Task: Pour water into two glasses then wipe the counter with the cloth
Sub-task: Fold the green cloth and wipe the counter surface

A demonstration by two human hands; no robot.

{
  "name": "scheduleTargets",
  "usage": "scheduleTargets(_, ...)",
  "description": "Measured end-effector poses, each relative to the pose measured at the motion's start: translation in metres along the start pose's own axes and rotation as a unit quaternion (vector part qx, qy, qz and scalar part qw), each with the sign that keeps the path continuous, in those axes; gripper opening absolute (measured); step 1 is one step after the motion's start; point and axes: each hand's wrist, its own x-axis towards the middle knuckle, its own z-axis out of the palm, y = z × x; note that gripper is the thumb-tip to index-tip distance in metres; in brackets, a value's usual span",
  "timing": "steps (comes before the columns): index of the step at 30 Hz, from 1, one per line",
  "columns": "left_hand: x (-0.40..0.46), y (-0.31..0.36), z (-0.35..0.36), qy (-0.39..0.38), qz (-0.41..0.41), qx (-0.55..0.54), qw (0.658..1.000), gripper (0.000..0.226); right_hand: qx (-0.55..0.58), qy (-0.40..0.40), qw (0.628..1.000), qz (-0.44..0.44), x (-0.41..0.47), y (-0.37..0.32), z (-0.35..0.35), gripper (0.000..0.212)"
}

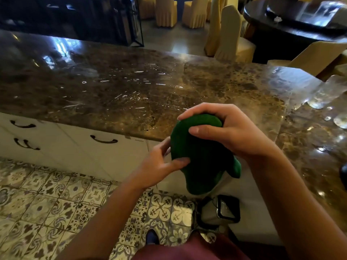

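While both hands work in front of the counter's near edge, the green cloth point(202, 156) hangs between them in the air, bunched into a thick fold and clear of the stone. The right hand point(227, 132) grips the top of the cloth, its fingers curled over the upper bulge and the thumb pressed across the front, so the hand is clenched around the fabric. The left hand point(159, 166) holds the cloth lower on its left side, the thumb lying flat against the cloth and the other fingers bent behind its edge, pinching it. A loose end of the cloth droops down below the right wrist. The brown marble counter point(131, 87) stretches across the view, glossy, with thin streaks and beads of water point(139, 98) scattered over its middle. At the far right of the counter stand clear glasses point(323, 94), blurred; how full they are cannot be told. Below the counter run white cabinet fronts with dark curved handles point(104, 140). Patterned floor tiles point(56, 203) cover the ground at the lower left, and a small bin point(219, 211) with a dark rim sits on the floor just beneath the hanging cloth. Chairs in pale covers point(228, 32) stand beyond the counter.
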Motion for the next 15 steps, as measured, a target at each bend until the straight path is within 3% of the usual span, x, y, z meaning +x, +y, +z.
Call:
scheduleTargets(4, -0.012, 0.011, -0.019, 0.019, 0.029, -0.063, 0.997, 0.032, -0.055, 0.079, 0.995, -0.002, 0.006, -0.009, 0.006, 0.025)
scheduleTargets(8, -0.023, 0.01, -0.037, -0.017, 0.022, -0.07, 0.997, 0.016, -0.089, 0.145, 0.985, 0.024, 0.007, -0.005, 0.007, 0.022)
scheduleTargets(12, -0.026, 0.015, -0.053, -0.027, 0.075, -0.026, 0.996, 0.023, -0.114, 0.201, 0.971, 0.057, 0.008, 0.006, 0.01, 0.022)
scheduleTargets(15, -0.023, 0.021, -0.059, -0.048, 0.154, 0.01, 0.987, 0.027, -0.069, 0.186, 0.976, 0.086, 0.009, 0.022, 0.015, 0.019)
